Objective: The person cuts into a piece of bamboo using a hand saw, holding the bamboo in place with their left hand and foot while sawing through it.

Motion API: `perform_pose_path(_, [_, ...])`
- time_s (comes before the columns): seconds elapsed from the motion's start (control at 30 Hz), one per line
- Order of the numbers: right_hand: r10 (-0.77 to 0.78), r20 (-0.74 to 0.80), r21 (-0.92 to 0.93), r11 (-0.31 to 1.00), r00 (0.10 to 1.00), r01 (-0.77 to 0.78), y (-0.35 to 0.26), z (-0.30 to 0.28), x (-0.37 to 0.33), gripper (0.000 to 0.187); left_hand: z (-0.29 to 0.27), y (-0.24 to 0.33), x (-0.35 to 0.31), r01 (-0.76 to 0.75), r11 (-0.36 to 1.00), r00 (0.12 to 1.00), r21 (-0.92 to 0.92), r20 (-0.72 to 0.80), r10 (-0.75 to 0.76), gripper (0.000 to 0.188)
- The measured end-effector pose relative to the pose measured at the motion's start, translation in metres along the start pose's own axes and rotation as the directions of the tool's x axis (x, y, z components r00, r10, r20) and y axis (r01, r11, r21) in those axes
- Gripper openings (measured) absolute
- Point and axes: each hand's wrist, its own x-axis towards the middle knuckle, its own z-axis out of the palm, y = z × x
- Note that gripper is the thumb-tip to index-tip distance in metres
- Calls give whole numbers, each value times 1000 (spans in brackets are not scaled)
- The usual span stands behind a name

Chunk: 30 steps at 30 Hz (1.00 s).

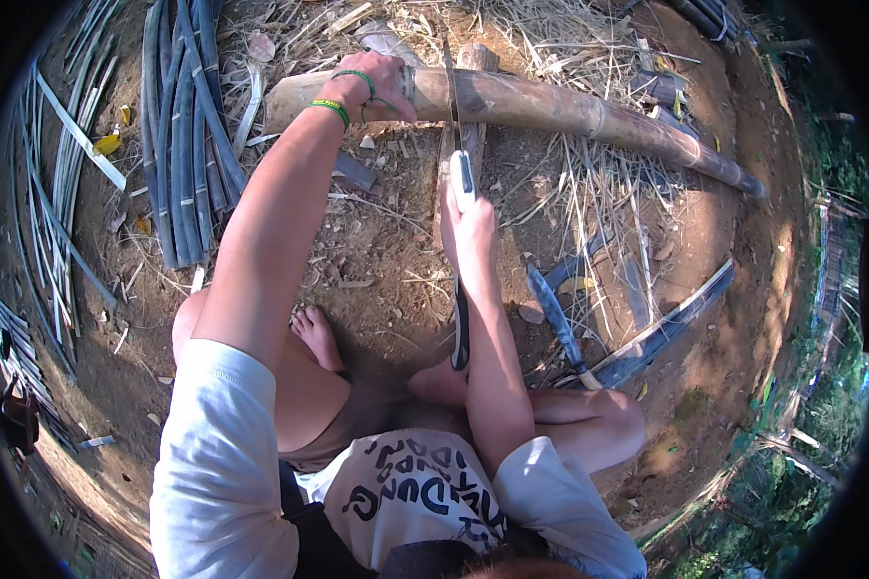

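Two bare hands are at work on one thick bamboo pole (550,106), which lies crosswise at the far side of the person, with one log (471,145) passing beneath it. The left hand (381,85) rests palm down on the pole, left of the saw, thumb apart from the fingers; I cannot tell how far the fingers curl over its far side. That arm reaches forward nearly straight, with at least two wristbands (333,108), one green and one yellow. The right hand (473,230) is closed around the pale handle of one handsaw (463,179), elbow bent, forearm pointing away from the body; the saw's narrow blade crosses the pole. Two bare feet (317,336) show near the body, the left one flat on the soil. To the right lies one machete (555,318) with a wooden handle, beside split bamboo pieces (671,323). On the left, dark bamboo strips (183,135) lie heaped, overlapping too much to count, with thinner slats (58,212) farther left and one bright yellow leaf (107,145) between. Dry straw (570,43) litters the far ground.
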Motion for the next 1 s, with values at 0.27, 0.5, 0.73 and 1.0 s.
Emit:
perform_pose_path(0.27, [103,48,104,989,994,-107,-16,14,-2,42,-5,-10,-3,41,999,999,7,10,-41,97])
perform_pose_path(0.5, [-73,-35,8,997,997,73,9,8,-23,42,-8,-14,-1,50,998,997,-33,58,-48,99])
perform_pose_path(0.73, [43,24,132,990,999,-46,10,17,23,45,-14,4,9,32,999,996,-33,79,-29,102])
perform_pose_path(1.0, [-71,-86,53,996,994,76,34,18,-40,47,-5,-21,17,65,993,994,-95,96,-56,113])
